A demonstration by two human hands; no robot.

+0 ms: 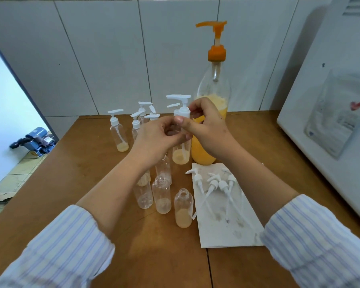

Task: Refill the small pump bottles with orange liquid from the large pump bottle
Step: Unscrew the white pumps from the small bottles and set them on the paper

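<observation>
A small clear pump bottle (181,154) with a little pale orange liquid is held above the wooden table. My left hand (158,138) grips its body. My right hand (206,127) pinches its white pump cap (182,107) at the collar. Right behind stands the large pump bottle (213,94) with an orange pump, about half full of orange liquid. Several open small bottles (161,194) stand in front of my hands, one of them (183,208) holding more liquid. Several capped small bottles (117,132) stand at the back left.
Several loose white pump heads (216,186) lie on a stained paper towel (227,225) at the right. A white appliance (330,100) stands along the right side. Tiled wall behind the wooden table (81,173). A blue motor (36,140) sits on the floor at the left.
</observation>
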